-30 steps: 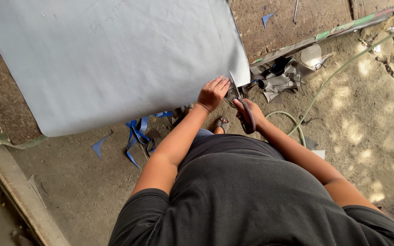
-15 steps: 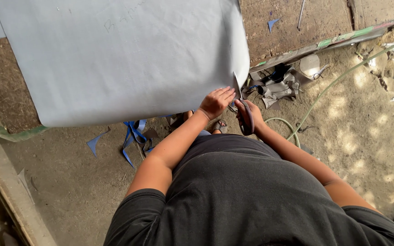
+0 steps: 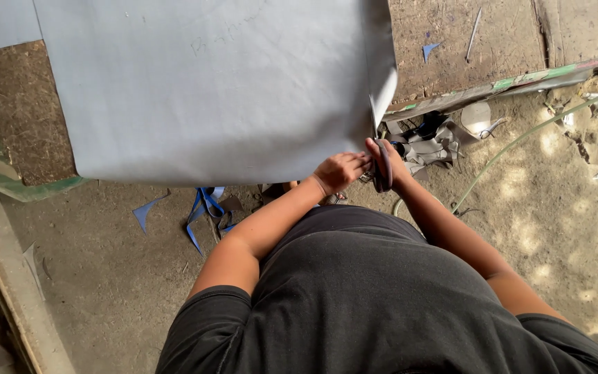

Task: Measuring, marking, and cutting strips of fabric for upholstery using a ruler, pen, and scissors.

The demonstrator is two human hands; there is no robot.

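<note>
A big sheet of smooth, pale grey material (image 3: 216,90) lies flat over my rough brown tabletop (image 3: 465,41), its near edge hanging past the front and its right corner curling slightly. My right hand (image 3: 390,161) has its grip closed through the dark handles of a pair of scissors (image 3: 380,156), whose thin metal blades point up into the sheet close to its right edge. My left hand (image 3: 340,171) sits just beside, fingers curled and pinching the sheet's lower edge next to the blades. On the dusty concrete floor (image 3: 105,277) below lie thin, curled blue offcuts (image 3: 202,208). To the right, crumpled grey scraps (image 3: 437,142) are heaped beside a pale green hose (image 3: 520,138).
</note>
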